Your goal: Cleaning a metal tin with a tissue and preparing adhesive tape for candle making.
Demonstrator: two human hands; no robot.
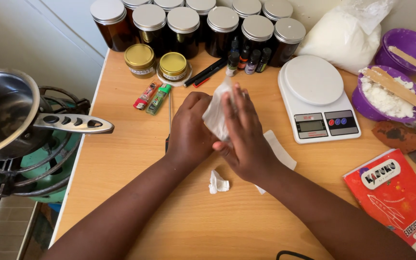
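Over the middle of the wooden table (136, 159) my left hand (189, 127) is curled into a fist around something hidden inside it. My right hand (244, 132) presses a crumpled white tissue (216, 114) against that fist, fingers stretched flat. A thin dark rod (170, 108) sticks out from under my left hand toward the jars. A small wad of white paper (217, 183) lies on the table just below my hands. A flat white paper strip (280, 150) lies beneath my right wrist.
Several amber jars (184, 29) with silver lids line the back, with two gold-lidded tins (173, 65), small dropper bottles (249, 60), two lighters (152, 95) and pens. A white kitchen scale (316, 96), purple bowls of white wax (386, 94), a red exercise book (398, 200) sit right. A steel saucepan (6, 113) rests on a burner left.
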